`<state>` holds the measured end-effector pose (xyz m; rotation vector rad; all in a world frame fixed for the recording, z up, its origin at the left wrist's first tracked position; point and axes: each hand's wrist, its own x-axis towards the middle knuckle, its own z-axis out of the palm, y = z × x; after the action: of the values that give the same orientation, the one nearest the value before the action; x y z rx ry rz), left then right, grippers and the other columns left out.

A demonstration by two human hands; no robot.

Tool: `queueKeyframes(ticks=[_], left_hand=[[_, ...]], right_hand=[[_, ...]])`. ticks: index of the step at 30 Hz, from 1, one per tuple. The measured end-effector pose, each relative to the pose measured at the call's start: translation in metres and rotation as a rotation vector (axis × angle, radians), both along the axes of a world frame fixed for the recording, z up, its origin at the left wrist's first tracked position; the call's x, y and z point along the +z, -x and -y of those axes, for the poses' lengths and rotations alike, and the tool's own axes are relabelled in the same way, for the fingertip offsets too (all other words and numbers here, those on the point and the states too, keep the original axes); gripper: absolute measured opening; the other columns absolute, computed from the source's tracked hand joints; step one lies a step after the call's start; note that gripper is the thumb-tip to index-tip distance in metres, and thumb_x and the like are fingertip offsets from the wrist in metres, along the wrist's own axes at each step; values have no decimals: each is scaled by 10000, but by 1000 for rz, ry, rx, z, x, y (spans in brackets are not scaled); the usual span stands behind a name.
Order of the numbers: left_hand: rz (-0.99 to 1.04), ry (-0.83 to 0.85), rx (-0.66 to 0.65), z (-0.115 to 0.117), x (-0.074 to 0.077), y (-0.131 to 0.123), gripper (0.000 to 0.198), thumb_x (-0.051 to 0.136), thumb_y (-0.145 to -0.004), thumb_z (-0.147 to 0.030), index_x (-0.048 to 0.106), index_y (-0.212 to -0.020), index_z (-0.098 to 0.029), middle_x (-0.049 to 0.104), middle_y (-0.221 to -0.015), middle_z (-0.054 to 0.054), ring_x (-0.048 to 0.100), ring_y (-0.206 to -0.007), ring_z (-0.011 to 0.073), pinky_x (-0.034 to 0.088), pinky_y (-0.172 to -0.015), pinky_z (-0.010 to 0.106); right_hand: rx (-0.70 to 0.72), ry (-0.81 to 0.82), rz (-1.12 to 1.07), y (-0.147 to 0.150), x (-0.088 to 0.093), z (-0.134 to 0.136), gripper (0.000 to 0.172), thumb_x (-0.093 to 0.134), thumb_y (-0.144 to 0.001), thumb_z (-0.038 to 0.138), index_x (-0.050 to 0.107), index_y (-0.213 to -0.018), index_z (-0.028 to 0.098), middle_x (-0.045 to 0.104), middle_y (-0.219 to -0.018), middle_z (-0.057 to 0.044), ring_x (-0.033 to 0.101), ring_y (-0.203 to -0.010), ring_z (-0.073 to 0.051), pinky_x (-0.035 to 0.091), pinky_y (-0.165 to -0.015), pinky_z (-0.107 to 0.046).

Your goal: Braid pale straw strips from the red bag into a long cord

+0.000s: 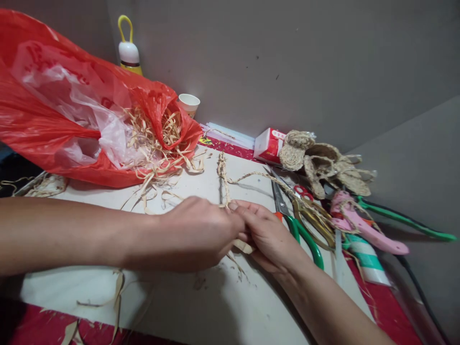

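A braided straw cord (223, 177) runs down the middle of the white board (179, 302) to my fingers. My right hand (269, 235) pinches the cord's near end between thumb and fingers. Closed and pressed against it is my left hand (201, 232), its fingertips mostly hidden, at the same end of the braid. Below the hands, a pale flat strip of husk (243, 246) and some thin loose fibres stick out. A thinner twisted strand (251, 174) branches off the cord to the right, towards the green-handled scissors (305, 242).
A red plastic bag (118, 177) spilling dry straw strips (142, 139) lies at left, by a paper cup (189, 103) and a yellow-handled bottle (128, 51). On the right are brass-coloured scissors (312, 223), a pink-handled tool (377, 235), woven straw pieces (323, 160) and a red-white box (268, 144).
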<state>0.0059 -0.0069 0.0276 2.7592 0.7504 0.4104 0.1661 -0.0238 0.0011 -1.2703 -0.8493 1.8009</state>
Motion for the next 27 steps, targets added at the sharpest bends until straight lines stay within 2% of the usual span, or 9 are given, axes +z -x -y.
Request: queueKeyframes(ticks=[3, 5, 6, 8, 10, 13, 16, 21, 27], left_hand=[[312, 231, 232, -15, 15, 0, 285, 492, -748, -176, 573, -1020, -158, 649, -889, 56, 594, -787, 160, 448, -679, 258], [382, 540, 345, -25, 12, -4, 468, 525, -711, -181, 490, -1177, -153, 626, -1016, 71, 590, -809, 145, 454, -677, 245], [365, 762, 372, -29, 7, -6, 487, 541, -699, -195, 478, -1178, -138, 627, -979, 68, 586, -736, 128, 453, -630, 236], [331, 1222, 350, -34, -5, -10, 360, 516, -685, -159, 521, -1042, -111, 619, -811, 39, 549, -588, 91, 433, -543, 212], [328, 1480, 309, -35, -15, -12, 159, 478, -672, -133, 541, -817, -123, 557, -647, -9, 429, -432, 49, 342, -420, 180], [362, 1481, 295, -35, -19, -12, 70, 454, -674, -162, 463, -604, -160, 391, -470, -68, 225, -338, 37, 160, -332, 190], [388, 1327, 285, -36, -22, -10, 151, 446, -697, -191, 441, -548, -169, 289, -413, -83, 189, -344, 46, 134, -341, 202], [431, 1159, 228, -43, -28, -11, 186, 435, -703, -161, 554, -563, -128, 491, -498, -27, 355, -433, 42, 253, -422, 166], [409, 1370, 286, -43, -21, -10, 149, 431, -684, -188, 538, -585, -161, 277, -351, -72, 187, -312, 63, 124, -333, 219]], right_hand=[[15, -34, 19, -3, 1, -1, 315, 702, -712, 373, 486, -608, 168, 284, -454, 99, 171, -396, -31, 143, -370, -166], [37, -40, 28, -4, 3, -1, 306, 680, -737, 392, 503, -633, 165, 274, -456, 102, 153, -398, -31, 120, -368, -166], [49, -40, 30, -4, 4, -2, 308, 676, -741, 399, 507, -640, 163, 267, -457, 104, 144, -400, -31, 111, -367, -167], [79, -38, 39, -5, 4, -3, 322, 682, -735, 411, 506, -643, 159, 278, -458, 103, 145, -404, -31, 109, -366, -168], [113, -38, 61, -6, 4, -5, 332, 680, -735, 426, 504, -650, 158, 295, -450, 101, 150, -401, -31, 107, -364, -170], [161, -37, 97, -10, 2, -7, 329, 657, -754, 443, 511, -680, 158, 306, -445, 100, 151, -399, -35, 98, -368, -176], [211, -24, 91, -15, 0, -8, 319, 628, -785, 445, 507, -705, 162, 304, -469, 98, 153, -408, -37, 101, -375, -179], [288, -38, 65, -19, 2, -8, 245, 578, -842, 399, 527, -781, 167, 274, -501, 94, 145, -427, -50, 95, -386, -194], [344, -65, 136, -23, 5, -9, 234, 558, -851, 405, 509, -801, 181, 255, -502, 98, 149, -430, -58, 101, -374, -193]])
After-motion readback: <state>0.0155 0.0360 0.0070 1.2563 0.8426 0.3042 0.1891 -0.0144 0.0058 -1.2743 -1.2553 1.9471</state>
